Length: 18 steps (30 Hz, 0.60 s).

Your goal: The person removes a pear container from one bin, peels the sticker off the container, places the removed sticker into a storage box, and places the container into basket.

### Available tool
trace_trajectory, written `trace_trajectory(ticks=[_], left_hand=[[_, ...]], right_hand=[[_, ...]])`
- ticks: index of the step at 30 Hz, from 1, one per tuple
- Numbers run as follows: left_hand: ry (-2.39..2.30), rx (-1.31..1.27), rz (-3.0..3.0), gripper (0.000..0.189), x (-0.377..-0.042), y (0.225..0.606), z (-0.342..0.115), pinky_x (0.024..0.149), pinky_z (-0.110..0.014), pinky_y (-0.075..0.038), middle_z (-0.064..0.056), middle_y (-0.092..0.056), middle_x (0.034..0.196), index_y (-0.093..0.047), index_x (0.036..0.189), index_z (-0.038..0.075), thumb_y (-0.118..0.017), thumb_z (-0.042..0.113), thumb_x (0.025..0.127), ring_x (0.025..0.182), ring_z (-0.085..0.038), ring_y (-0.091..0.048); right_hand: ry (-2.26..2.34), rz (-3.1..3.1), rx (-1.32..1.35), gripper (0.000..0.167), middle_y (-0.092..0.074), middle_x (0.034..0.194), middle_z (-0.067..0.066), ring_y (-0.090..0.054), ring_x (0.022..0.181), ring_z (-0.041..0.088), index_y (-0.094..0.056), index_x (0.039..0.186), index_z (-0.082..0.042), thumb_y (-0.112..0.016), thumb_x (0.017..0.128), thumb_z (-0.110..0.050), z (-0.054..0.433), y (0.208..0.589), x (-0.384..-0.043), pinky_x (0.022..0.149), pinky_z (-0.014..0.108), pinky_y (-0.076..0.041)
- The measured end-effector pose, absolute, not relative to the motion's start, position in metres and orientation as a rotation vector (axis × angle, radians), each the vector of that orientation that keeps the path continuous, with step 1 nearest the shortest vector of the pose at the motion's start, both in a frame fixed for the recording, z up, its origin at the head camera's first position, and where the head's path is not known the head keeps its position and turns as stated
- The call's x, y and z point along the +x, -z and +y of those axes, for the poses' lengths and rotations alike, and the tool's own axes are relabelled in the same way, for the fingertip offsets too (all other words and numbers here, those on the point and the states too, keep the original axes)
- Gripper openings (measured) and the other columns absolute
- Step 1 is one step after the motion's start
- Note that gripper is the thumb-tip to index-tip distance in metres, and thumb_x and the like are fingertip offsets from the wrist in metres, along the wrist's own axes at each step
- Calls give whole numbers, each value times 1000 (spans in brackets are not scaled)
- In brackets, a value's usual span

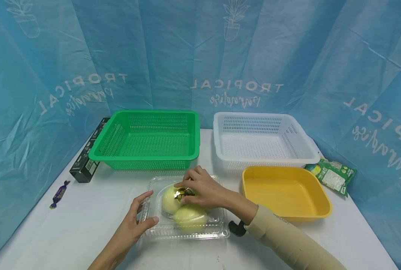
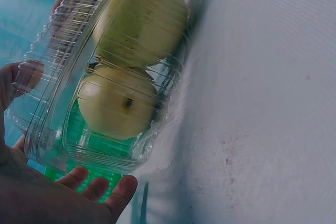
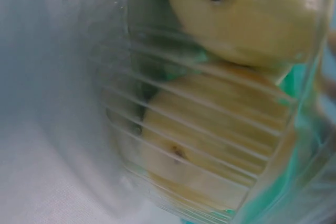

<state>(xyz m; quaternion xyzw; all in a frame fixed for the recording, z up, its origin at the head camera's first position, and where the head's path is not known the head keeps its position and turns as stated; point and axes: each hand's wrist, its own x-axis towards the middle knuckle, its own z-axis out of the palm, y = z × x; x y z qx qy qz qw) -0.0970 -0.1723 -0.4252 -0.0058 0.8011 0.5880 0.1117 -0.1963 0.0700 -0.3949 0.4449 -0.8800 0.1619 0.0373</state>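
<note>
A clear plastic clamshell box with ribbed walls lies on the white table. Inside are two round yellow-green fruits, apple-like, with a dark spot on the lower fruit in the left wrist view. My left hand is at the box's left side, thumb over the front corner, fingers extended along the edge. Over the lid, my right hand has bent fingers, thumb and index apart on either side of a dark sticker. Through the ribbed plastic, the fruits fill the right wrist view.
Behind the box stand a green basket and a white basket. A yellow basin is to the right, beside a green packet. Leftward lie a long black box and a purple-wrapped candy. A black object shows beside my right forearm.
</note>
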Motion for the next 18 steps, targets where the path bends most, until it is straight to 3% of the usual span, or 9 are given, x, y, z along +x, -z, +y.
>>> trace_trajectory(ticks=[10, 18], left_hand=[[-1725, -16, 2352, 74, -96, 423, -171, 102, -70, -24, -12, -7, 157, -20, 146, 33, -65, 29, 88, 143, -41, -8], [-1734, -10, 2358, 73, -95, 424, -171, 101, -66, -29, -13, -7, 157, -21, 146, 33, -65, 27, 88, 142, -41, -8]], right_hand=[[-490, -2699, 1368, 40, -53, 110, -4, -40, 99, 14, -65, 120, -29, -65, 84, -46, 71, 395, -196, 86, 28, -35], [-545, -2704, 1357, 39, -54, 111, -5, -38, 97, 13, -67, 115, -24, -68, 81, -45, 71, 394, -196, 85, 27, -35]])
